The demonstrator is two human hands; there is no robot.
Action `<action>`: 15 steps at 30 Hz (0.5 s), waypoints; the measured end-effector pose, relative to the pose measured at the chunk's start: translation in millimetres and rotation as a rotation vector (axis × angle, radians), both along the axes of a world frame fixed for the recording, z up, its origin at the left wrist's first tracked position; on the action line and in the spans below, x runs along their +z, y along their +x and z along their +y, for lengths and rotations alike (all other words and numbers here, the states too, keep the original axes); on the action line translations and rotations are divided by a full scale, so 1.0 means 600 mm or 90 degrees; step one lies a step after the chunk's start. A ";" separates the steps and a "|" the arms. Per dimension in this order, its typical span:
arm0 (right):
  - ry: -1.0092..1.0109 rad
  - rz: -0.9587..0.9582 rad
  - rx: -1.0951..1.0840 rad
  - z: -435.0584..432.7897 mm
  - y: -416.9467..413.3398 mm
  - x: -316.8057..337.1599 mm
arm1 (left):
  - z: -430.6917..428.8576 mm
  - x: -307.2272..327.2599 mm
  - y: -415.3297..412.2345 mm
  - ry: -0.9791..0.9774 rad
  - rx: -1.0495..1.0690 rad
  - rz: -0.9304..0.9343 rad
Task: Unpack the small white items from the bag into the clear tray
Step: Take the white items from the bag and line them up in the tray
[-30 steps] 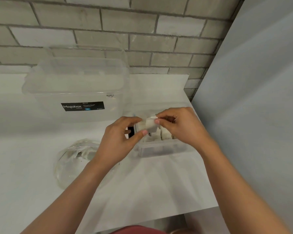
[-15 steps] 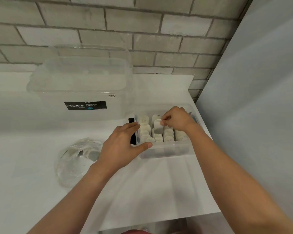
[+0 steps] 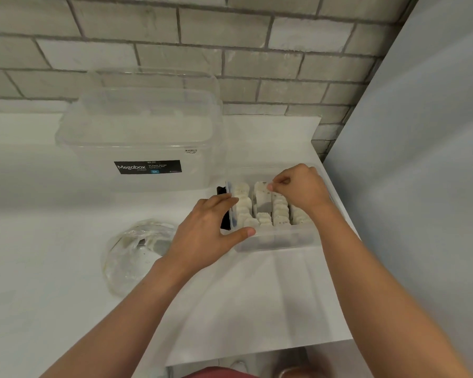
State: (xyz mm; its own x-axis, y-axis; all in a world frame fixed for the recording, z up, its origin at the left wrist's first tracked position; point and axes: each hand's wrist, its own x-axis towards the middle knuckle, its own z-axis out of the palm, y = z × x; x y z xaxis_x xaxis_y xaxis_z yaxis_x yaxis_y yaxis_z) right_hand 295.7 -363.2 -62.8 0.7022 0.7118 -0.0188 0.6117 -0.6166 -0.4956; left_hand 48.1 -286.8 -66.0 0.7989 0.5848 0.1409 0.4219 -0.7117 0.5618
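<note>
Head view: the clear tray (image 3: 281, 241) is sitting on the white table (image 3: 66, 282), at about 3 o'clock from the frame's centre. Rows of white items (image 3: 280, 214) are standing packed inside it.

The right hand (image 3: 301, 189) is hovering over the tray's 12 o'clock end with its fingers curled, and thumb and forefinger are pinching the top edge of one small white item (image 3: 260, 190) standing upright in the second row from the left.

The left hand (image 3: 205, 236) is bracing the tray's 7 o'clock corner. Its fingers are lying straight along the left wall, its thumb is pressing on the near wall, and it is gripping nothing.

The bag (image 3: 137, 249), crumpled clear plastic, is lying at 8 o'clock from the tray, partly behind the left wrist. A large clear storage box (image 3: 137, 137) with a black label is standing at 11 o'clock from the tray, against the brick wall (image 3: 230, 50).
</note>
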 end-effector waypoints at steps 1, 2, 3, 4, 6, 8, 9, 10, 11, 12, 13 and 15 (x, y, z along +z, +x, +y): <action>0.042 0.007 -0.006 -0.011 -0.015 0.010 | 0.002 -0.003 -0.008 -0.006 -0.004 -0.020; 0.084 0.018 -0.012 -0.023 -0.036 0.021 | 0.006 -0.007 -0.020 -0.007 -0.002 -0.041; 0.127 0.032 -0.016 -0.034 -0.060 0.032 | 0.011 -0.013 -0.034 -0.004 0.008 -0.062; 0.166 0.049 -0.019 -0.044 -0.087 0.041 | 0.018 -0.018 -0.051 0.002 0.027 -0.081; 0.239 0.084 -0.012 -0.057 -0.146 0.051 | 0.037 -0.035 -0.093 0.015 0.083 -0.109; 0.285 0.124 -0.001 -0.056 -0.206 0.051 | 0.062 -0.054 -0.139 0.042 0.143 -0.110; 0.298 0.150 0.011 -0.051 -0.237 0.047 | 0.076 -0.063 -0.163 0.062 0.170 -0.102; 0.303 0.173 0.031 -0.043 -0.268 0.041 | 0.090 -0.072 -0.186 0.083 0.191 -0.090; 0.298 0.184 0.061 -0.033 -0.298 0.035 | 0.103 -0.080 -0.207 0.106 0.205 -0.079; 0.283 0.183 0.100 -0.021 -0.326 0.027 | 0.115 -0.088 -0.226 0.130 0.210 -0.068; 0.257 0.178 0.145 -0.007 -0.352 0.016 | 0.126 -0.098 -0.241 0.151 0.205 -0.055; 0.165 0.163 0.235 0.026 -0.392 -0.009 | 0.145 -0.117 -0.264 0.153 0.184 -0.016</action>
State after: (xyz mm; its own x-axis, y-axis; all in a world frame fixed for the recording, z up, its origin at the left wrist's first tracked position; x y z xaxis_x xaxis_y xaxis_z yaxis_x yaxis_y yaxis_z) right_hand 60.7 -347.8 -68.0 0.3989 0.9155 0.0530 0.6050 -0.2193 -0.7654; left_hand -110.6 -200.0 -136.3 0.6003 0.7334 0.3189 0.6125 -0.6780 0.4064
